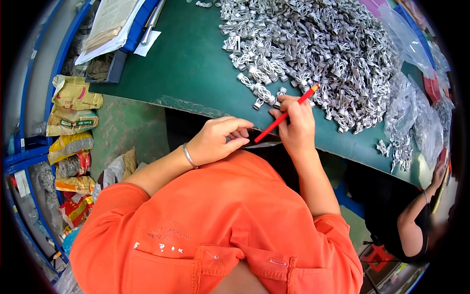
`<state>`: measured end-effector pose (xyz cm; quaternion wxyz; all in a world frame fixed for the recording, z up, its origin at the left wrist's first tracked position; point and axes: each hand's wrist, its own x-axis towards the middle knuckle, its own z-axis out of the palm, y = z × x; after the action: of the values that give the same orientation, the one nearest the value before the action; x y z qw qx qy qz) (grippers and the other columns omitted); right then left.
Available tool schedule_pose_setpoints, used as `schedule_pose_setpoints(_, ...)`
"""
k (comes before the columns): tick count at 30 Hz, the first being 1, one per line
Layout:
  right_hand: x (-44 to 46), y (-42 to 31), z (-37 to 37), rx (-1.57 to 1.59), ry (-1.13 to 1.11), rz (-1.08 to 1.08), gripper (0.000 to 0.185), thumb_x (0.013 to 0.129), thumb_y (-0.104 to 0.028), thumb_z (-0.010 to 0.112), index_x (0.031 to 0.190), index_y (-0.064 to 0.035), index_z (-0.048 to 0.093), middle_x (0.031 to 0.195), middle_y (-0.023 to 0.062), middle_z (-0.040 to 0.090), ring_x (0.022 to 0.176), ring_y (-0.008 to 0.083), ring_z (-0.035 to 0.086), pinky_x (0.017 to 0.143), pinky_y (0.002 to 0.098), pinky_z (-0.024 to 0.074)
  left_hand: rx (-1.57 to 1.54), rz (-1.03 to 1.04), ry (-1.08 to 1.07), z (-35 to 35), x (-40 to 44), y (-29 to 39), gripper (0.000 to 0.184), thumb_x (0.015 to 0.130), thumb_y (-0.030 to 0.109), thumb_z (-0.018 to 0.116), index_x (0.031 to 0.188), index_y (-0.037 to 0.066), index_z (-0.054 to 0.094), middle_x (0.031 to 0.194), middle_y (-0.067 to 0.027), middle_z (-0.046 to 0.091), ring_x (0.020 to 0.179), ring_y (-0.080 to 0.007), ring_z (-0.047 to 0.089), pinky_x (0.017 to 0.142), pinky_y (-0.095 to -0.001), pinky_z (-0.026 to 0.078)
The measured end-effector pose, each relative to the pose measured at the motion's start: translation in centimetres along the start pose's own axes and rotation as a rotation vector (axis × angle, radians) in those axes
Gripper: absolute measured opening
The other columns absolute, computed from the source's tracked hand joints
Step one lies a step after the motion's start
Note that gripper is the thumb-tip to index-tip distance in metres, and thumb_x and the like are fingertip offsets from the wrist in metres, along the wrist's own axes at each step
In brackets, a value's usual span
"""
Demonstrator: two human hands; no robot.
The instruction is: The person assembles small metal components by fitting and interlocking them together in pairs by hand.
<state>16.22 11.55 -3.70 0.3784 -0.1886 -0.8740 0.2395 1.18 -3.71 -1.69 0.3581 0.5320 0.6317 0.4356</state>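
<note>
My right hand [296, 122] is closed around a slim red pencil-like stick [280, 121], held at a slant. Its upper end is yellow-orange and points toward the pile; the lower end reaches down to the left. My left hand [218, 139], with a silver bangle on the wrist, is just below the table edge near that lower end. Its fingers are bent, the thumb is apart from them, and nothing shows between. Beyond my right hand lies a big heap of small grey-white pieces [313, 44] with looped strands and ribbed ends.
The heap covers much of the green table [181, 63]. Clear plastic bags [416, 112] and a small cluster of pieces [402, 154] lie to the right. Papers [110, 24] stand at the upper left, above sacks [73, 120] by a blue rack. Another person's arm [416, 213] is at the right.
</note>
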Motion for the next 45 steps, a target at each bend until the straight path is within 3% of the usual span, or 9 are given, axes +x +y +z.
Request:
schedule_pose_setpoints(6,-0.7,0.2,-0.7,0.039,0.168,0.11,0.023,0.071,0.007,0.07,0.081,-0.004,0.052,0.086,0.0115,0.064,0.068,0.0258,0.06,0.061,0.0334,0.0482,-0.073,-0.078,-0.013,-0.5,0.7,0.2,0.027,0.081,-0.002,0.065,0.108,-0.003,0.06,0.09,-0.0089,0.064,0.079,-0.0118,0.064,0.069,-0.0235,0.054)
schedule_pose_setpoints(10,-0.3,-3.0,-2.7,0.965,0.173,0.738,0.02,0.084,0.004,0.062,0.085,-0.003,0.043,0.089,0.0154,0.064,0.07,0.0136,0.062,0.058,0.0237,0.0524,-0.363,-0.167,0.032,0.5,1.8,0.4,0.032,0.083,-0.003,0.063,0.114,-0.004,0.056,0.093,-0.0094,0.063,0.081,-0.0128,0.064,0.072,-0.0241,0.054)
schedule_pose_setpoints(18,-1.0,-3.2,-2.3,1.273,0.086,0.727,0.021,0.085,0.007,0.059,0.087,-0.0043,0.042,0.095,0.0181,0.063,0.079,0.0193,0.065,0.07,0.0286,0.0566,-0.616,-0.1,0.028,-0.1,2.2,1.8,0.024,0.084,-0.006,0.061,0.107,-0.006,0.058,0.093,-0.0102,0.063,0.083,-0.0156,0.065,0.072,-0.0259,0.055)
schedule_pose_setpoints(23,-1.7,-3.5,-1.6,1.073,0.103,0.49,0.029,0.079,0.014,0.061,0.084,-0.0042,0.039,0.105,0.0214,0.059,0.095,0.0223,0.062,0.083,0.0322,0.0536,-0.445,0.104,0.102,0.0,2.1,1.6,0.023,0.08,-0.008,0.065,0.102,-0.004,0.061,0.091,-0.0092,0.063,0.08,-0.0143,0.064,0.067,-0.0241,0.054)
schedule_pose_setpoints(28,-1.1,-2.4,-2.5,0.834,-0.045,0.168,0.032,0.072,0.01,0.069,0.077,-0.0047,0.041,0.093,0.0192,0.065,0.087,0.0264,0.065,0.076,0.0341,0.052,-0.087,0.245,0.089,-1.1,1.4,1.5,0.024,0.072,0.0,0.075,0.093,-0.002,0.064,0.086,-0.0102,0.063,0.07,-0.013,0.062,0.059,-0.0226,0.05)
schedule_pose_setpoints(32,-0.8,-1.7,-1.6,0.442,0.007,0.307,0.028,0.073,0.009,0.069,0.072,-0.0039,0.044,0.086,0.0146,0.066,0.077,0.0218,0.063,0.065,0.0297,0.0486,0.003,0.045,-0.011,-1.2,0.4,0.5,0.021,0.074,0.002,0.073,0.093,-0.002,0.064,0.085,-0.0097,0.064,0.068,-0.0128,0.062,0.062,-0.0236,0.053)
schedule_pose_setpoints(36,1.3,-1.1,0.3,0.092,0.022,0.087,0.029,0.068,0.005,0.072,0.08,-0.0035,0.047,0.089,0.0127,0.064,0.077,0.0299,0.058,0.068,0.0364,0.0457,-0.05,-0.048,-0.01,-0.5,0.1,-0.4,0.019,0.08,0.002,0.066,0.099,-0.003,0.063,0.085,-0.0098,0.065,0.074,-0.0136,0.066,0.066,-0.0238,0.054)
schedule_pose_setpoints(41,1.1,-0.2,1.7,0.084,0.039,0.078,0.03,0.066,0.003,0.074,0.079,-0.0034,0.048,0.088,0.012,0.063,0.076,0.0309,0.058,0.068,0.0379,0.0463,-0.185,-0.111,0.04,-0.5,0.7,-0.3,0.02,0.084,-0.003,0.061,0.103,-0.005,0.058,0.088,-0.0101,0.065,0.077,-0.014,0.066,0.068,-0.0242,0.054)
schedule_pose_setpoints(45,0.4,-1.1,0.8,0.415,0.06,0.278,0.029,0.07,0.006,0.074,0.076,-0.0026,0.048,0.088,0.0138,0.064,0.071,0.0186,0.06,0.062,0.0286,0.0479,-0.505,-0.181,0.13,-0.3,1.7,-0.4,0.031,0.086,-0.002,0.06,0.115,-0.005,0.051,0.092,-0.0111,0.063,0.077,-0.0172,0.066,0.069,-0.0255,0.054)
